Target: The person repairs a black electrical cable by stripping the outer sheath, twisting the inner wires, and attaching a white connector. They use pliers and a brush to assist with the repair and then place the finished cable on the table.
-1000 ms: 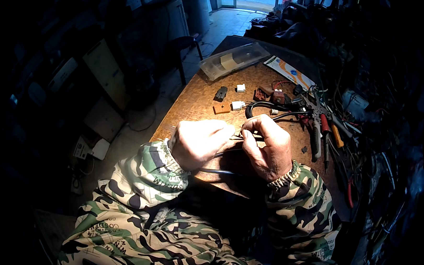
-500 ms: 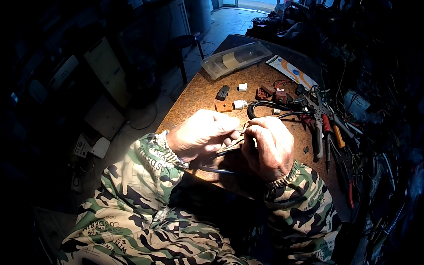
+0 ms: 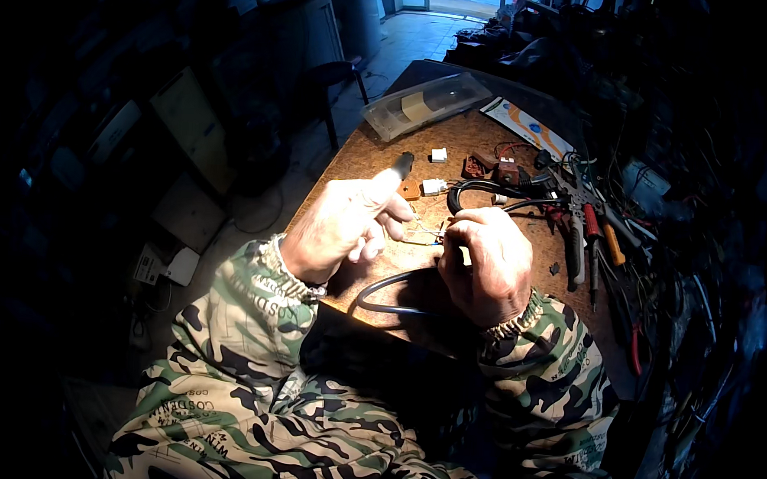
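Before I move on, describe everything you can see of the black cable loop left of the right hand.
The black cable loop looks smooth, round and slightly glossy, like rubber or plastic. It bends into a sideways U above the wooden table, near its front edge, closed end leftward. Both legs run rightward out of sight at the right hand; its ends are hidden.

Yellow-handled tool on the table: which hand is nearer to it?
The right. The right hand is to the left of the yellow-handled tool, with grey-handled pliers between; the left hand is farther left, beyond the right.
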{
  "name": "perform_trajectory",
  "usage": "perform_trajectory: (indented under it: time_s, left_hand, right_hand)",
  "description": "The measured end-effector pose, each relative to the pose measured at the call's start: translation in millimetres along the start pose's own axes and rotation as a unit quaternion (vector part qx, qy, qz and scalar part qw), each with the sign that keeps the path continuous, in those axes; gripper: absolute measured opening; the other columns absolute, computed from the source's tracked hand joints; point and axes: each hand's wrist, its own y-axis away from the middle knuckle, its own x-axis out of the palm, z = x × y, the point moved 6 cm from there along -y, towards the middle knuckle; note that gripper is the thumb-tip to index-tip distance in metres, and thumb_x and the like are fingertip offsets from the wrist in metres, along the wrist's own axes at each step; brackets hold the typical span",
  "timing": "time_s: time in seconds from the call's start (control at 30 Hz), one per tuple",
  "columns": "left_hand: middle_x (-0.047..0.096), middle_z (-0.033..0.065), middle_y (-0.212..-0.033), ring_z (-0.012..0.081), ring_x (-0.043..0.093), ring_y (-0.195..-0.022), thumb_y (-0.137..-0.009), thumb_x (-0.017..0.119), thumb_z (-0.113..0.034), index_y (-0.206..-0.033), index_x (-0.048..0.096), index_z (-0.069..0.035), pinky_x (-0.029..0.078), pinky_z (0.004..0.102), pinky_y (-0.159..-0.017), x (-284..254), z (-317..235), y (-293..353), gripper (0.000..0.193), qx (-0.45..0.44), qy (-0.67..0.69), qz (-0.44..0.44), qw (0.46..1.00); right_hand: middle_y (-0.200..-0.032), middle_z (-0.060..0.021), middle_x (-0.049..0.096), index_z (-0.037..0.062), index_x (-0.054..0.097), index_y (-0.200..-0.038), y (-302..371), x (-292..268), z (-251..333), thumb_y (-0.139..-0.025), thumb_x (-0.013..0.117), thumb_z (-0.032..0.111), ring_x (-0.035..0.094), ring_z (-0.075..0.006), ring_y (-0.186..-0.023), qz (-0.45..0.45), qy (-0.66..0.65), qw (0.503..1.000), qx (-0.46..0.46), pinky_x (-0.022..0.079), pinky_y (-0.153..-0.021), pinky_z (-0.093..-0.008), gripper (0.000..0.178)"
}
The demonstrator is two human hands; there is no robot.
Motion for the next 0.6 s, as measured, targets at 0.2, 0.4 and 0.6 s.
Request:
perform_trajectory:
  time_s: [0.2, 0.4, 0.6]
  left_hand:
    - [0.066, 0.0059, -0.08, 0.0078, 0.052, -0.058, -0.099, 0.063, -0.035, -0.094, 0.07, 0.004, 0.042, 0.0211, -0.055, 17.4, 6.8, -1.5, 0.04, -0.042, 0.087, 0.078, 0.992]
    - [0.069, 0.0104, -0.075, 0.0208, 0.068, -0.064, -0.085, 0.072, -0.009, -0.096, 0.072, 0.001, 0.054, 0.0309, -0.058, 23.7, -32.3, 18.3, 0.015, 0.435, -0.367, -0.09, 0.817]
    - [0.068, 0.0116, -0.079, 0.0166, 0.064, -0.061, -0.086, 0.073, -0.018, -0.099, 0.07, 0.003, 0.05, 0.0267, -0.052, 15.3, -25.8, 21.2, 0.025, 0.469, -0.36, -0.089, 0.802]
  right_hand:
    - [-0.089, -0.0176, 0.065, -0.0021, 0.06, -0.091, 2.6, -0.8, 3.0, -0.07, 0.072, -0.006, 0.066, -0.0351, -0.08, 0.003, 0.019, 0.999, -0.029, 0.054, -0.07, -0.0403, 0.024]
    - [-0.084, -0.0155, 0.063, -0.0004, 0.06, -0.088, 1.5, 5.5, -4.6, -0.072, 0.071, -0.005, 0.065, -0.0324, -0.076, 0.018, -0.023, 0.999, 0.039, 0.053, -0.067, -0.0377, 0.02]
    - [-0.08, -0.015, 0.06, 0.0001, 0.06, -0.088, 5.0, 8.5, -12.0, -0.074, 0.071, -0.005, 0.063, -0.0322, -0.072, 0.02, -0.082, 0.991, 0.104, 0.052, -0.063, -0.0379, 0.019]
